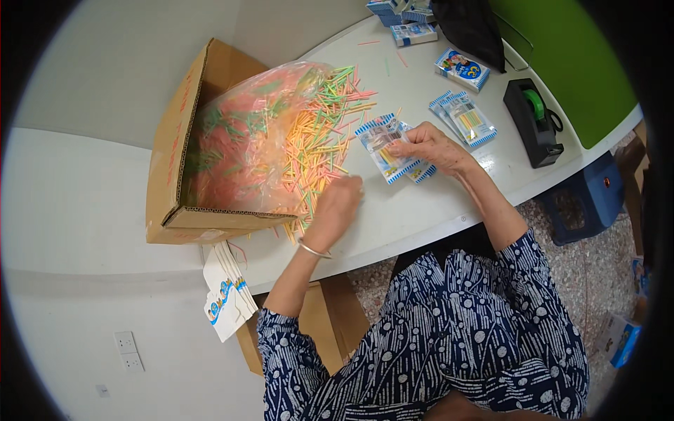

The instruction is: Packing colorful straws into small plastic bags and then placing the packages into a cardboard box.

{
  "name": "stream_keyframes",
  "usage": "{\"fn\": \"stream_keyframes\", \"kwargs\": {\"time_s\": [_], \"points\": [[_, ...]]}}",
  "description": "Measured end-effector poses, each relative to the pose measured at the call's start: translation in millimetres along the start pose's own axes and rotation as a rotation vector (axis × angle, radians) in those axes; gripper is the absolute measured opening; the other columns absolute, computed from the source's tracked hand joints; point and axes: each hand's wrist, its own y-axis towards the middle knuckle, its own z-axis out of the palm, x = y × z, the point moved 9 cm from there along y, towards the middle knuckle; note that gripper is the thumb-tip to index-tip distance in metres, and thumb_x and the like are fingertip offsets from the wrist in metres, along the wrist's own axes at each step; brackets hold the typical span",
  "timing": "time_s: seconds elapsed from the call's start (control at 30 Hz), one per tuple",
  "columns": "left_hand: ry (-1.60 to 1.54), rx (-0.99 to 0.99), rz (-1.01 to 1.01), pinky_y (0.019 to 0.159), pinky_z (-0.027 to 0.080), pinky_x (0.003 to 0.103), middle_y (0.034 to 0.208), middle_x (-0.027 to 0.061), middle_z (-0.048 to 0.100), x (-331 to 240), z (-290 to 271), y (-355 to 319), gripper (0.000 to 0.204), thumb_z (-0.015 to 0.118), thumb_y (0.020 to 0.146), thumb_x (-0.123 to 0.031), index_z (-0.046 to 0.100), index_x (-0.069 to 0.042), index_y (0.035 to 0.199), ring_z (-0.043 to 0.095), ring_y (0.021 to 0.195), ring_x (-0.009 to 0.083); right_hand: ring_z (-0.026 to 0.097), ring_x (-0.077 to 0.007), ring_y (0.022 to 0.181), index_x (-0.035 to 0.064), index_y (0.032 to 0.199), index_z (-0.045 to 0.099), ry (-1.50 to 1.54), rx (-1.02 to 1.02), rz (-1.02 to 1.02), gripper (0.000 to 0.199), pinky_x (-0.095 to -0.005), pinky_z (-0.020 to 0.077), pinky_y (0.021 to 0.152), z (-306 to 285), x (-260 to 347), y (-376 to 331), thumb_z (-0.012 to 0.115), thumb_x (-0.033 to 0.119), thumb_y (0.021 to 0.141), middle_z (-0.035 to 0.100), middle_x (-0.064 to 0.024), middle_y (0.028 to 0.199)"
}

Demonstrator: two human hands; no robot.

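My right hand (437, 149) grips flat clear packets (388, 151) with blue striped ends, thumb on top. Yellowish sticks show through the upper packet. Beside the heap of thin pink, green, yellow and orange sticks (319, 144), my left hand (339, 202) is closed, its fingers curled inward. Whatever they may hold is hidden. The heap spills from a clear plastic bag (256, 119) in an open cardboard box (168, 151) lying on its side at the left of the white table (414, 224).
Filled packets (472, 119) lie right of my right hand, near a small box (461, 69). A black tape dispenser (533, 126) stands at the right, a black bag (469, 28) at the back. Folded cartons (228, 298) hang at the near left edge. A blue stool (579, 203) stands below.
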Motion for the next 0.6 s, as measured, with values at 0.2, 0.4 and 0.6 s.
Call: {"fn": "stream_keyframes", "kwargs": {"time_s": [0.2,0.4,0.6], "points": [[0.343,-0.125,0.144,0.066,0.047,0.037,0.082,0.0149,0.056,-33.9,5.9,0.6,0.016,0.054,0.078,-0.001,0.055,0.001,0.093,0.057,0.081,0.0292,0.039,-0.0001,0.053,0.0044,0.077,0.070,0.013,0.027,0.036,0.028,-0.0199,0.0258,0.046,-7.2,-19.9,1.8,0.070,0.032,0.081,0.056,0.0050,0.061],[-0.610,-0.433,-0.150,0.065,0.049,0.027,0.079,0.0060,0.057,18.4,-67.4,27.3,0.024,0.056,0.082,0.004,0.055,0.001,0.106,0.059,0.071,0.0146,0.044,0.0001,0.054,0.0024,0.086,0.072,-0.012,0.089,0.097,0.031,-0.0183,0.0294,0.047,-1.1,-21.0,-2.2,0.069,0.034,0.082,0.062,0.0027,0.067],[-1.122,-0.577,-0.024,0.069,0.051,0.025,0.085,0.0041,0.058,-10.8,-106.0,46.6,0.018,0.056,0.086,0.001,0.054,0.002,0.104,0.058,0.074,0.0091,0.038,0.0004,0.054,0.0029,0.080,0.071,0.040,0.144,0.116,0.028,-0.0190,0.0261,0.048,13.3,-20.1,-3.5,0.068,0.031,0.084,0.057,0.0058,0.063]]}}
